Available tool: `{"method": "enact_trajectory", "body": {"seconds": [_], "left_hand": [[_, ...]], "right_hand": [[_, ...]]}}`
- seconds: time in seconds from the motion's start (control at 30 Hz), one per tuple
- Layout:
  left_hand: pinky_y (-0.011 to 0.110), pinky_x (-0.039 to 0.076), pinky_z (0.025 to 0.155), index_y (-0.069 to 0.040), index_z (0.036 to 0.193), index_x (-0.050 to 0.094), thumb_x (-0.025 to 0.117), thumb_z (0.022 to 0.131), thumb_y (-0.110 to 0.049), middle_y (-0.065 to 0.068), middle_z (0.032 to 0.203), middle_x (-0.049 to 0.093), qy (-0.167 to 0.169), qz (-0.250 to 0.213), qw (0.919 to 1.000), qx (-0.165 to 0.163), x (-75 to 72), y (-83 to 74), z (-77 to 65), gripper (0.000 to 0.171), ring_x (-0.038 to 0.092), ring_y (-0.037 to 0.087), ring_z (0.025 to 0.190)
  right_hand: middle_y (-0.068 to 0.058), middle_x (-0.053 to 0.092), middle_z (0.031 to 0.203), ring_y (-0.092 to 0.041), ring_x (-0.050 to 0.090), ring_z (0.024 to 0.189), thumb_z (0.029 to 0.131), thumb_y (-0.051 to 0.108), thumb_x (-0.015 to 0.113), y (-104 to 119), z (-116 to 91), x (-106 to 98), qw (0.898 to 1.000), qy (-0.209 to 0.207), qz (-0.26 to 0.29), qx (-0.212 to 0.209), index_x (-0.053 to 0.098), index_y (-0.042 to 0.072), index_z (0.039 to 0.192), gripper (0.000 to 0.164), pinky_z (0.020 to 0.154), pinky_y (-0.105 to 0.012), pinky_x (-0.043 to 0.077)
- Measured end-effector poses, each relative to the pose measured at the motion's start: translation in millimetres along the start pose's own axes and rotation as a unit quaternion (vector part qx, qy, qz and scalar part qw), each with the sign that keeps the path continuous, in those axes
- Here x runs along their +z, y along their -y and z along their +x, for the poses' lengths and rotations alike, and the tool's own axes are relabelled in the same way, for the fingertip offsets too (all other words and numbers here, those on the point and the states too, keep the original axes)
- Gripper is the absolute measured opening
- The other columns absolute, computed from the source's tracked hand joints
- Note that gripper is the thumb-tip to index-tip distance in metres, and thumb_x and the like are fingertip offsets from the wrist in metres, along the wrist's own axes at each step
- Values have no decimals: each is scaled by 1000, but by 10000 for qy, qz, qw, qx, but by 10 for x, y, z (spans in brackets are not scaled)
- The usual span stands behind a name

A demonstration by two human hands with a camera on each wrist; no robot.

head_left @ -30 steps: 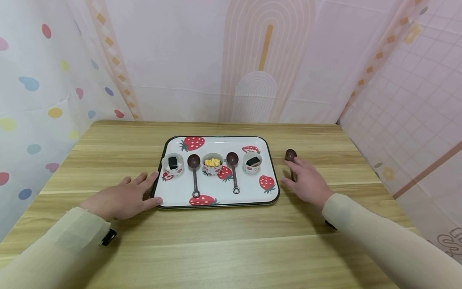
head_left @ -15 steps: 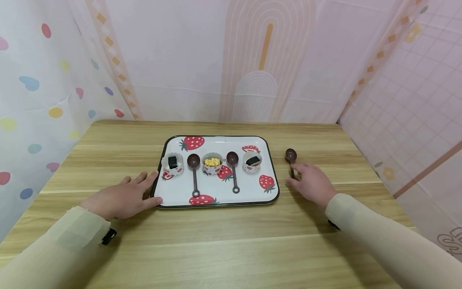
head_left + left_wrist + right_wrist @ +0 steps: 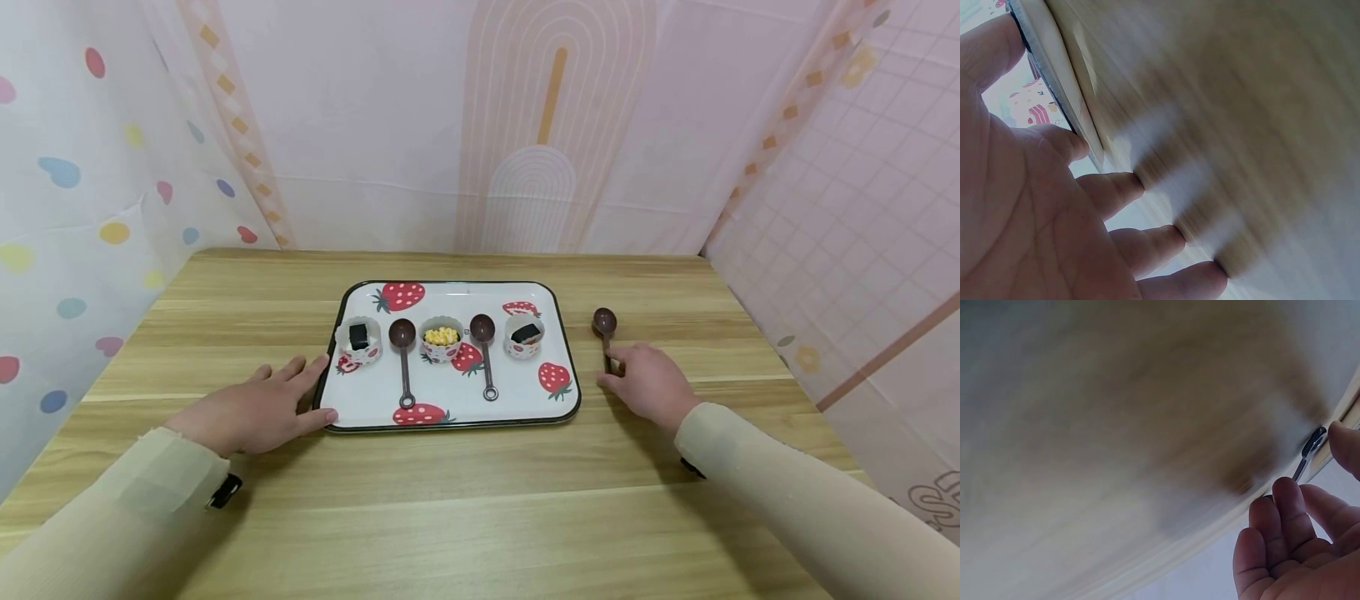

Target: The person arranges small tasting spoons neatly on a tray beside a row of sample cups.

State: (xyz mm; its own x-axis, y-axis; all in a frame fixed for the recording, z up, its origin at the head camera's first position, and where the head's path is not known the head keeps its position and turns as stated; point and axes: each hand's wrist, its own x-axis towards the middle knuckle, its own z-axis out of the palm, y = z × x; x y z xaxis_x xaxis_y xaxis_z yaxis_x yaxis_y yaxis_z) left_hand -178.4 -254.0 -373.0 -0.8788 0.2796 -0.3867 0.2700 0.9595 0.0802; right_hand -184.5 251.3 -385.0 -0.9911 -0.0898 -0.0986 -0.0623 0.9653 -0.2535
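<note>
My right hand [image 3: 651, 385] is at a brown spoon [image 3: 604, 322] lying on the table right of the tray. Thumb and index finger pinch its handle, and the right wrist view shows the handle's ring end [image 3: 1314, 442] beside the thumb. My left hand [image 3: 258, 410] rests spread at the left edge of a white strawberry-patterned tray [image 3: 487, 412], thumb over the rim. On the tray, two more brown spoons [image 3: 402, 333] [image 3: 483, 328] alternate with three paper cups. The left cup [image 3: 362, 356] and right cup [image 3: 522, 350] hold toy rice balls; the middle cup [image 3: 441, 351] holds yellow bits.
The wooden table [image 3: 465, 508] reaches back to a pink patterned cloth [image 3: 375, 125]. More cloth hangs at the left, with coloured dots [image 3: 115, 234], and at the right, with a grid pattern [image 3: 862, 208].
My right hand has drawn back along the spoon from its bowl to its handle, uncovering the bowl. The left hand, the tray and its contents stay in place.
</note>
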Motion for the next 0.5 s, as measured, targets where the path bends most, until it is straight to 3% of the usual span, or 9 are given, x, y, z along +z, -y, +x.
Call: {"method": "enact_trajectory", "body": {"seconds": [0.13, 0.33, 0.5], "left_hand": [[83, 40, 101, -5, 168, 18, 43, 95, -83, 41, 165, 24, -6, -3, 10000, 10, -3, -2, -1, 110, 27, 77, 139], [83, 39, 102, -4, 168, 18, 44, 95, -83, 42, 164, 23, -2, 18, 10000, 44, -5, -8, -3, 110, 27, 77, 138], [83, 39, 102, -4, 168, 18, 44, 96, -83, 42, 164, 23, -12, 15, 10000, 53, -7, -8, -5, 110, 27, 77, 138]], "right_hand": [[-5, 66, 80, -22, 57, 78, 99, 28, 75, -3, 1, -2, 10000, -7, 30, -4, 72, 4, 134, 42, 70, -35, 46], [0, 57, 68, -19, 52, 67, 100, 28, 74, -6, 0, 10, 10000, 22, 87, 22, 75, 9, 104, 19, 63, -31, 38], [-1, 58, 68, -20, 54, 69, 101, 29, 72, -3, 1, 4, 10000, 30, -59, 55, 75, 7, 108, 23, 68, -34, 43]]}}
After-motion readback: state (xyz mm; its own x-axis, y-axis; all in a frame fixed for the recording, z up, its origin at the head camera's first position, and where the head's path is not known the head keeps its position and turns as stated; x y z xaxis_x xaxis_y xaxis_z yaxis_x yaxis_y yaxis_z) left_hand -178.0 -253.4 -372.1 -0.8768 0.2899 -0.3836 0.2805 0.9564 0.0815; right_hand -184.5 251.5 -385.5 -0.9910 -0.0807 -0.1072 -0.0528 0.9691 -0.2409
